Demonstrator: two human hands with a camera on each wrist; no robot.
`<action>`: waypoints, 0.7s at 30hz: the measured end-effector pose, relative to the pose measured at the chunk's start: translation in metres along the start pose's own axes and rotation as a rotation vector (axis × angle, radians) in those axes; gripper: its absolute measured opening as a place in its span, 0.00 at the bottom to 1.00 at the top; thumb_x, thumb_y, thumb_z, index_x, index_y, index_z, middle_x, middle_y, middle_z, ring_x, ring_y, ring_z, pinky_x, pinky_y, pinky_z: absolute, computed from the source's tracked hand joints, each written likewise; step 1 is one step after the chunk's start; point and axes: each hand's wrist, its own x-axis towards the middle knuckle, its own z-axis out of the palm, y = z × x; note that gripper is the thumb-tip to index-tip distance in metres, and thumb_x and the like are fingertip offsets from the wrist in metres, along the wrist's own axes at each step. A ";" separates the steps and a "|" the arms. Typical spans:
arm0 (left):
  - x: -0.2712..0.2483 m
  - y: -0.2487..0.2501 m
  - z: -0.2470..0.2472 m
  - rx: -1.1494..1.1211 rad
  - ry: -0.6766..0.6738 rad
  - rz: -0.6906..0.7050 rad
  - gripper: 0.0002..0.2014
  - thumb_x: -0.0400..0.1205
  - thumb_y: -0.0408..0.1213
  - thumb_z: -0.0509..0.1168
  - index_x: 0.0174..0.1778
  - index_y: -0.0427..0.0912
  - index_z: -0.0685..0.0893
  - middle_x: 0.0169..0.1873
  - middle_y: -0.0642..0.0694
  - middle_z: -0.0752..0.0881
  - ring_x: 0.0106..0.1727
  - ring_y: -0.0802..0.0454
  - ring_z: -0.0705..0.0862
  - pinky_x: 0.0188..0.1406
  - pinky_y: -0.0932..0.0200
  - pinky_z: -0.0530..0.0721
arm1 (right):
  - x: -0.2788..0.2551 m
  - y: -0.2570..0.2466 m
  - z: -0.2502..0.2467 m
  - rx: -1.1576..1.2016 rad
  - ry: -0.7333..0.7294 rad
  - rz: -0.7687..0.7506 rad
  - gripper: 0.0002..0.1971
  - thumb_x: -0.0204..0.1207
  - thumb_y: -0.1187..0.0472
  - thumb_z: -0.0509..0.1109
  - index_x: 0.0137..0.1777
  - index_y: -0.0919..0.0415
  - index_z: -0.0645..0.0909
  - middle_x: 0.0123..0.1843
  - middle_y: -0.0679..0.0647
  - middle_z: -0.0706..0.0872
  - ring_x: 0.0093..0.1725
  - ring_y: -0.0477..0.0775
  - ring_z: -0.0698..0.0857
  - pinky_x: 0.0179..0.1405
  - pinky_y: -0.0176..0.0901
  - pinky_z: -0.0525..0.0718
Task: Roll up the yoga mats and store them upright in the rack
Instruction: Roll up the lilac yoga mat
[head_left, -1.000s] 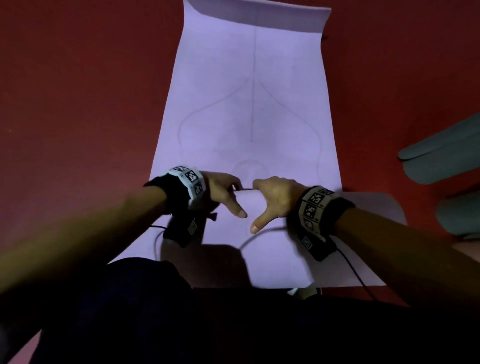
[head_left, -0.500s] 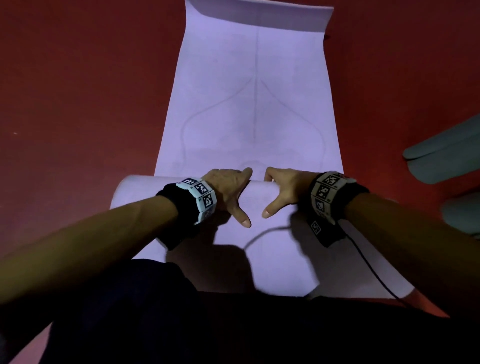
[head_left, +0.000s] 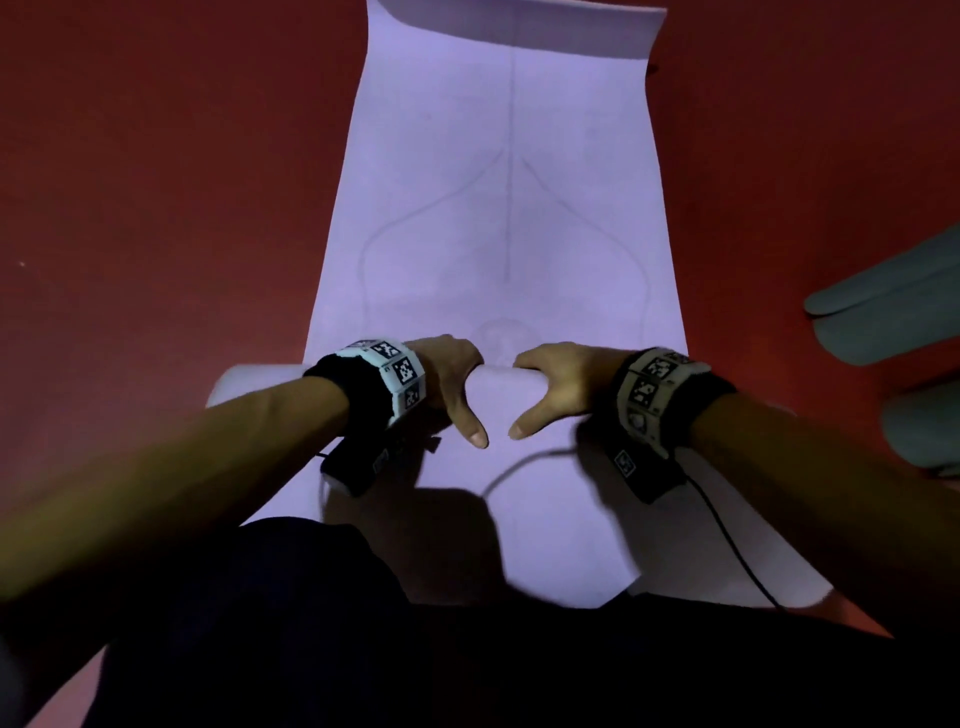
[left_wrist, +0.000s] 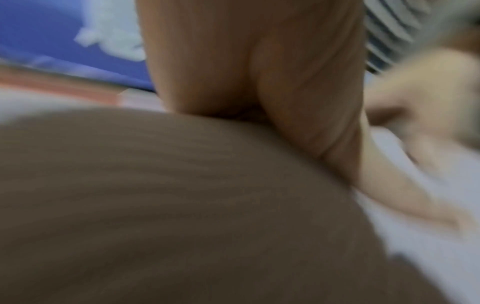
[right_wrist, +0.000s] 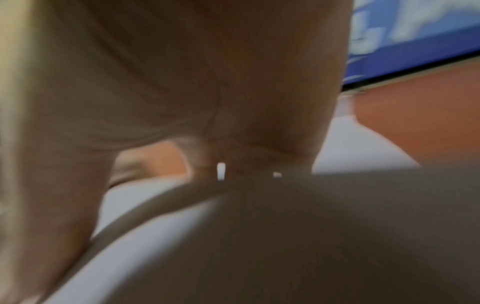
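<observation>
Dim, purple-tinted light fills the head view, forearms smeared and bowed at its edges, dark shadows pooling on the mat (head_left: 498, 208), while both wrist views are heavily motion-blurred.

No legible text, brand or number in any view, black-and-white square code markers on the left wristband (head_left: 396, 375) and right wristband (head_left: 653, 385), faint unlettered line pattern on the lilac yoga mat (head_left: 506, 218), wrist views blurred

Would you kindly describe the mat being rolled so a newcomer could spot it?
On the red floor a long lilac mat runs away from the person. Both hands, left and right, press its rolled near end; the grey-green mats lie off right.
</observation>
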 end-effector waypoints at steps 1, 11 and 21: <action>0.001 0.002 0.001 0.113 0.067 0.002 0.35 0.54 0.64 0.84 0.49 0.46 0.85 0.38 0.50 0.90 0.43 0.48 0.89 0.45 0.52 0.89 | 0.001 0.003 -0.005 0.042 -0.012 0.015 0.28 0.59 0.38 0.86 0.54 0.49 0.80 0.51 0.44 0.86 0.52 0.49 0.85 0.57 0.48 0.84; -0.008 0.001 -0.010 -0.463 -0.061 -0.096 0.30 0.68 0.44 0.84 0.59 0.42 0.77 0.55 0.37 0.86 0.55 0.33 0.88 0.36 0.36 0.91 | -0.001 0.001 -0.003 -0.058 0.095 -0.030 0.42 0.51 0.40 0.90 0.55 0.51 0.67 0.47 0.48 0.80 0.47 0.53 0.81 0.47 0.52 0.82; 0.006 0.011 0.002 0.180 0.114 0.059 0.37 0.59 0.61 0.84 0.55 0.44 0.79 0.40 0.51 0.85 0.46 0.46 0.85 0.45 0.55 0.83 | 0.005 0.000 -0.006 0.022 -0.002 -0.004 0.26 0.61 0.43 0.87 0.52 0.50 0.78 0.47 0.44 0.84 0.49 0.49 0.84 0.46 0.42 0.80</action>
